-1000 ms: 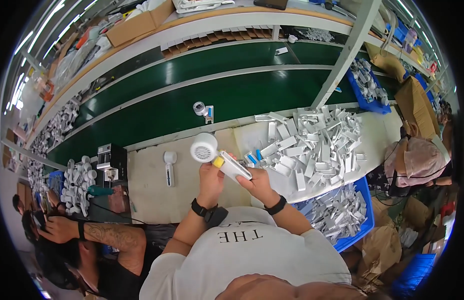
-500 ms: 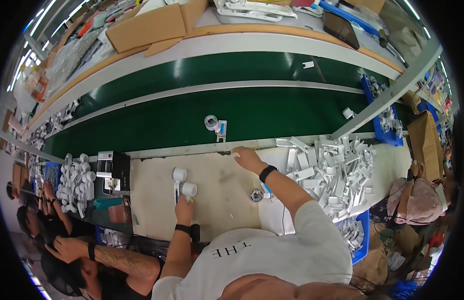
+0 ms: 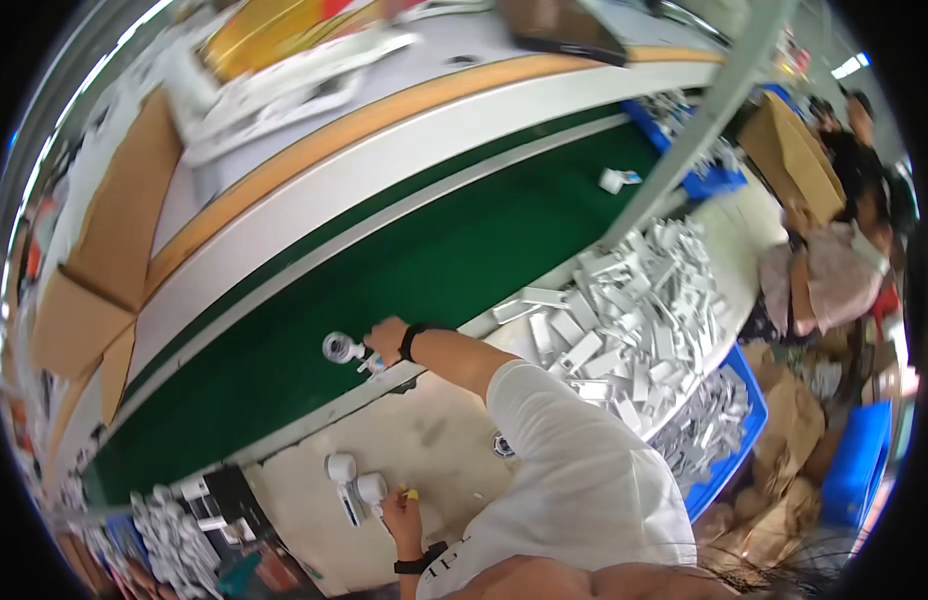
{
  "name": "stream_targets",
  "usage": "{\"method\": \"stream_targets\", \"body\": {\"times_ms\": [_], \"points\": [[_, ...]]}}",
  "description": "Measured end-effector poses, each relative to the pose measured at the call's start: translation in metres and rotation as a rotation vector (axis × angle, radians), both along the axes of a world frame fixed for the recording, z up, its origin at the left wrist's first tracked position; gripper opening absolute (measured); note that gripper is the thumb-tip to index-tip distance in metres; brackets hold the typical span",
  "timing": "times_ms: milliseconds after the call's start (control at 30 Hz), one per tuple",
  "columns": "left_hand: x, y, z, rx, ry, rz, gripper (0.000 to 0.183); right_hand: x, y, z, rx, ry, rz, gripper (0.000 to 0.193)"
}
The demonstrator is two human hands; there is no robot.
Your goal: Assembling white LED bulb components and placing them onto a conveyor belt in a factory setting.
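My right hand (image 3: 387, 340) reaches over the near edge of the green belt, its fingers closed on the handle end of a white round-headed device (image 3: 337, 347). That device's ringed face points up. Down on the pale worktop, my left hand (image 3: 402, 518) is closed at a second white device (image 3: 372, 488), whose handle is mostly hidden by the fingers. A small yellow bit (image 3: 412, 494) shows at the fingertips. Just left of it lies another white device (image 3: 340, 467) with a round head. Partly behind my right sleeve sits a round dark-faced part (image 3: 502, 445).
White rectangular housings (image 3: 624, 320) are heaped on the right, above a blue bin (image 3: 749, 420) of parts. A slanted grey post (image 3: 684, 140) rises by the green belt (image 3: 464, 270). A black fixture (image 3: 239, 500) stands at lower left. Another white part (image 3: 614, 180) rests farther along the belt.
The view has swung and tilted. My right hand has moved from above the worktop to the belt and taken hold of the white device there. My left hand stays by its white device.
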State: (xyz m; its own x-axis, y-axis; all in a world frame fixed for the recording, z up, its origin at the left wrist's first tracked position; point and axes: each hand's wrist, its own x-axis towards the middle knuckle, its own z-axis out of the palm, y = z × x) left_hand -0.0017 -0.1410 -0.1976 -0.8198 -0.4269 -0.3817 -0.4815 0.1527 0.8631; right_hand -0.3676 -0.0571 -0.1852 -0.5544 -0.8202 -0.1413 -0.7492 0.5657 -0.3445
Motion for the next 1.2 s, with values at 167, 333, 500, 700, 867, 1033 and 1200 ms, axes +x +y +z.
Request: {"method": "stream_targets", "body": {"times_ms": [167, 333, 500, 700, 867, 1033, 1200], "points": [[-0.068, 0.023, 0.051, 0.614, 0.009, 0.028, 0.028, 0.033, 0.04, -0.007, -0.245, -0.7, -0.273, 0.034], [-0.095, 0.046, 0.094, 0.909, 0.199, 0.164, 0.044, 0.137, 0.081, 0.062, -0.556, -1.155, -0.39, 0.03], [-0.089, 0.076, 0.088, 0.815, 0.345, 0.014, 0.034, 0.223, 0.151, 0.104, -0.56, -0.862, -0.267, 0.041], [-0.074, 0.115, 0.094, 0.956, 0.329, -0.245, 0.019, 0.277, 0.191, 0.142, -0.728, -0.679, -0.526, 0.051], [-0.06, 0.146, 0.137, 0.209, 0.606, -0.369, 0.018, 0.292, 0.216, 0.161, -0.406, -0.212, -0.42, 0.053], [-0.052, 0.154, 0.182, 0.583, 0.432, -0.355, 0.024, 0.3, 0.262, 0.164, -0.84, 0.019, -0.415, 0.057], [-0.027, 0.166, 0.211, 0.905, 0.155, -0.34, 0.028, 0.323, 0.275, 0.151, -1.148, -0.975, -0.137, 0.076]]}}
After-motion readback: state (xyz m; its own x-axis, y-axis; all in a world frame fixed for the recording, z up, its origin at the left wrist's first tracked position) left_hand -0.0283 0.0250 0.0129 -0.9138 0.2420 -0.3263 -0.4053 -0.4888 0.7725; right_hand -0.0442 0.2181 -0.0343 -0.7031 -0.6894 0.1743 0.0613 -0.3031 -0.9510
